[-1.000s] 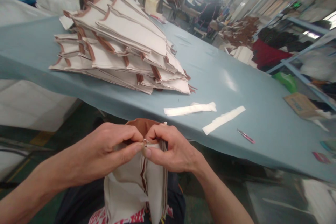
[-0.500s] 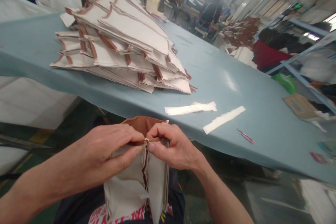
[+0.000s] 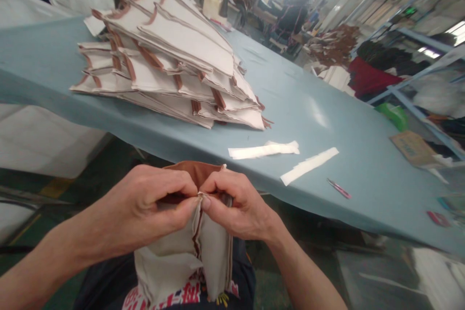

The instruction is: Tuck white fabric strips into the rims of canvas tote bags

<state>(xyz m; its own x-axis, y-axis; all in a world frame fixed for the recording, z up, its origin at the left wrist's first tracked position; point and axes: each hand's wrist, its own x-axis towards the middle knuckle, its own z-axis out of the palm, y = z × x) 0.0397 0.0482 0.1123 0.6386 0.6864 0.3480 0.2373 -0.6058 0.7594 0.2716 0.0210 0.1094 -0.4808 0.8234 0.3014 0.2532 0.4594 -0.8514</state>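
My left hand [image 3: 145, 208] and my right hand [image 3: 236, 206] pinch the top rim of a cream canvas bag [image 3: 203, 252] with brown trim, held over my lap in front of the table edge. Thumbs and forefingers meet at the bag's brown-edged seam. The bag hangs down between my forearms, with red printing at its bottom. A brown lining shows above my fingers.
A tall stack of similar cream bags [image 3: 170, 63] lies on the blue-grey table [image 3: 327, 121]. Two white fabric strips [image 3: 263, 150] [image 3: 308, 165] and a small pink tool [image 3: 339, 189] lie near the front edge. A person [image 3: 294, 12] works far behind; shelving stands right.
The hands stay pinched on the bag's rim and have shifted slightly. The hanging cloth has bunched a little to the left.
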